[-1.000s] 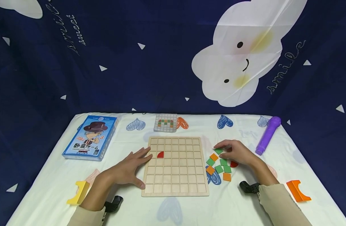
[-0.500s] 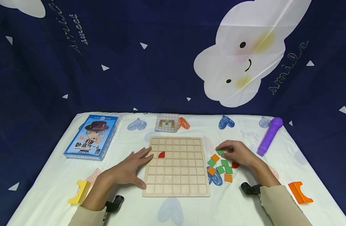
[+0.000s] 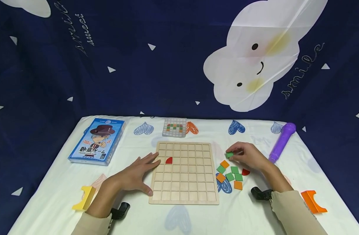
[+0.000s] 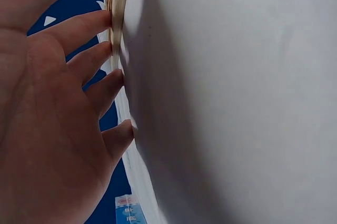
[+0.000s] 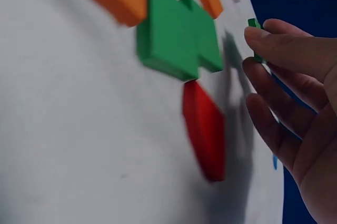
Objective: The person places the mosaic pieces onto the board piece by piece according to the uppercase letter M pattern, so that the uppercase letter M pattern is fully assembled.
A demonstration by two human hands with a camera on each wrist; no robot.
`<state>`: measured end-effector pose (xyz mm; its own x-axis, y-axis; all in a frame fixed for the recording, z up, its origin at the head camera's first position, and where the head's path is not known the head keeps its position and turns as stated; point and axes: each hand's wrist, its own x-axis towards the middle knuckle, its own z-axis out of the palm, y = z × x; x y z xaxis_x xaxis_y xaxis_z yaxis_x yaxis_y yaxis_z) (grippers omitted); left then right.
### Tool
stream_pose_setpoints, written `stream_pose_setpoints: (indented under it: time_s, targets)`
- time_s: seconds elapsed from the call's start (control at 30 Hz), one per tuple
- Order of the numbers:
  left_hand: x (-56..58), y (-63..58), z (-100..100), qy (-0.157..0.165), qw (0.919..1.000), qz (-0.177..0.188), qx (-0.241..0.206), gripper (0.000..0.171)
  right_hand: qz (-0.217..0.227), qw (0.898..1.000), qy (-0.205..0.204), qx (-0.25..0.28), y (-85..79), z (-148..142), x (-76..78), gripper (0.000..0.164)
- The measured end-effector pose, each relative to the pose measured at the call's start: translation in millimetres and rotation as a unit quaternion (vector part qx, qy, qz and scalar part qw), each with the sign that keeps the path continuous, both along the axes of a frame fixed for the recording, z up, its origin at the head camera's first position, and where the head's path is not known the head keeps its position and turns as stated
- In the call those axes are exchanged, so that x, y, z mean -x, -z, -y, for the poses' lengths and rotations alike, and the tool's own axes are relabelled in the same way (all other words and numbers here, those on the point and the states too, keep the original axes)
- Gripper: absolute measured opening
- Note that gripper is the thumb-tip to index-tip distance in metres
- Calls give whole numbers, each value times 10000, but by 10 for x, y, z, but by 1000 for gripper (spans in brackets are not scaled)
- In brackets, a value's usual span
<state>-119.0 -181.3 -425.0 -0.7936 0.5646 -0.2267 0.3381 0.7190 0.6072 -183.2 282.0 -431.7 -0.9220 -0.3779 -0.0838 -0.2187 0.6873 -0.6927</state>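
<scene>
My right hand [image 3: 248, 156] pinches a small green square tile [image 3: 229, 155] between thumb and fingers, just above the loose tiles; the right wrist view shows the tile [image 5: 255, 40] edge-on in the grip. With spread fingers, my left hand [image 3: 135, 174] rests along the left edge of a wooden grid board [image 3: 183, 178]. One red quarter-round tile [image 3: 169, 160] lies in a cell near the board's left side. To the board's right lie several green tiles [image 3: 230, 177], several orange tiles [image 3: 238, 185] and another red tile [image 3: 245, 172].
A small pattern card [image 3: 174, 127] lies behind the board. At the back left is a blue game box [image 3: 97, 141]; a purple microphone-shaped object [image 3: 282, 142] lies back right. A yellow block [image 3: 84, 198] and an orange block [image 3: 313, 201] sit beside the forearms.
My right hand has lifted the green tile from the cloth and tilted it. The left hand stays at the board's edge. The whole head view has shifted slightly.
</scene>
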Motion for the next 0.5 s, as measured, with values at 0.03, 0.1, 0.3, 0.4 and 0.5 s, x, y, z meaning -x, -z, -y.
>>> stream_pose_setpoints:
  time_s: [0.03,0.1,0.3,0.4,0.5]
  targets:
    - [-2,-2,-2,-13,10000,4,1,116,-35,10000,-3,9,-16,7,9,25]
    - [-5,-4,-3,-33,10000,9,8,116,-185,9998,-29,20,-41,22,23,24]
    - [-5,1,3,-19,10000,-12,14,116,-601,9980,-141,156,-81,95,66,22]
    - [-3,3,5,-2,10000,-18,7,116,-626,9976,-192,202,-83,144,84,22]
    - [0,3,1,8,10000,-25,12,116,-592,9978,-209,201,-80,204,96,22]
